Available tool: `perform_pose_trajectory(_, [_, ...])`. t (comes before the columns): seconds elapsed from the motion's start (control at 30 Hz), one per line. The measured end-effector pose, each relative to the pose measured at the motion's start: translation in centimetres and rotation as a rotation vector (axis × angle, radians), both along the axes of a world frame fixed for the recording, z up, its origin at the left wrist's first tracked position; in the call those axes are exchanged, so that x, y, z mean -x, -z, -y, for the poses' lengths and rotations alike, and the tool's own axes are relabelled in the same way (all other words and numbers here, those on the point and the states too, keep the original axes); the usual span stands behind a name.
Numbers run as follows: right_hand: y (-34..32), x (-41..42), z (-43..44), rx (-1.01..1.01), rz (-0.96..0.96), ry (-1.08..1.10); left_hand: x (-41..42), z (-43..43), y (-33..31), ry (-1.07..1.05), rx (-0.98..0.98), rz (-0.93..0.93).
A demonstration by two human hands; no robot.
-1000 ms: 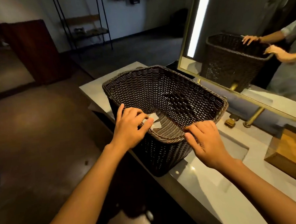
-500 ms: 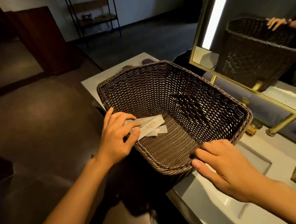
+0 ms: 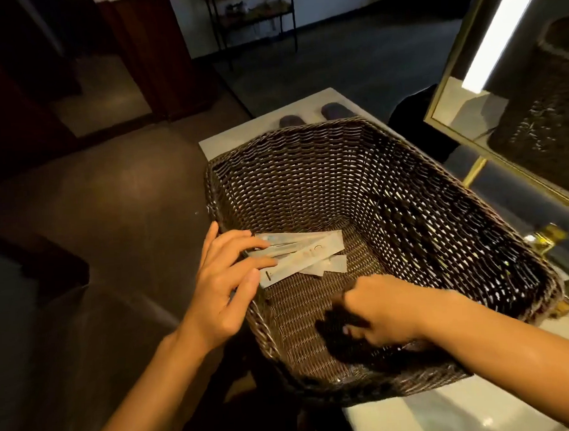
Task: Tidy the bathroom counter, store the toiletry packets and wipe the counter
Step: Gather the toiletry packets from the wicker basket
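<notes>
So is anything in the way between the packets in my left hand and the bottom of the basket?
Nothing visible. The left hand holds the packets inside the basket, over bare weave. The right hand is at the near wall, off to the side.

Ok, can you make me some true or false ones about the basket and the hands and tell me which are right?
1. The left hand rests its fingers on the white packets. True.
2. The packets lie on the floor. False: they are inside the basket.
3. The right hand reaches inside the basket. True.
4. The basket is bright white plastic. False: it is dark woven wicker.
5. A mirror with a gold frame hangs beside the basket. True.
</notes>
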State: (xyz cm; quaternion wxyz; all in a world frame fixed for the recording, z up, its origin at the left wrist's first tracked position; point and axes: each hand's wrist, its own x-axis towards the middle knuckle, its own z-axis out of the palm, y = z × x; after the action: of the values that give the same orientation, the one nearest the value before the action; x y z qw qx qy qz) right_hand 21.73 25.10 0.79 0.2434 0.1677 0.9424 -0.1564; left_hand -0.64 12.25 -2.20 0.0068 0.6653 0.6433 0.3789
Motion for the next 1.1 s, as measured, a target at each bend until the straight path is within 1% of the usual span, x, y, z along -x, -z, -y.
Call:
perform_pose_trajectory(0.1, [0.7, 1.7, -0.4, 0.067, 0.048, -0.009, -0.1, 0.0, 0.2, -0.005, -0.005, 0.028])
perform_pose_trajectory(0.13, [1.0, 2.3, -0.6, 0.061, 0.053, -0.027, -0.1, -0.1, 0.3, -0.009, -0.009, 0.038])
perform_pose_trajectory(0.23, [3.7, 4.5, -1.8, 0.011, 0.066, -0.064, -0.3, -0.2, 0.4, -0.023, -0.019, 0.055])
perform_pose_trajectory(0.4, [9.2, 8.8, -4.7, -0.059, -0.018, -0.045, -0.2, -0.2, 0.5, -0.029, -0.02, 0.058])
perform_pose_trajectory(0.5, [11.5, 10.2, -6.1, -0.122, -0.033, -0.058, -0.2, -0.2, 0.4, -0.036, -0.025, 0.04])
perform_pose_trajectory(0.63, [12.8, 10.6, -7.1, -0.188, 0.009, -0.099, -0.2, -0.3, 0.5, -0.051, -0.024, 0.056])
perform_pose_trajectory(0.83, [14.2, 10.4, -6.5, -0.239, 0.006, -0.091, -0.5, -0.5, 0.8, -0.073, -0.034, 0.061])
perform_pose_trajectory(1.1, [15.4, 11.2, -6.2, -0.282, -0.133, -0.117, -0.6, -0.5, 0.7, -0.088, -0.046, 0.061])
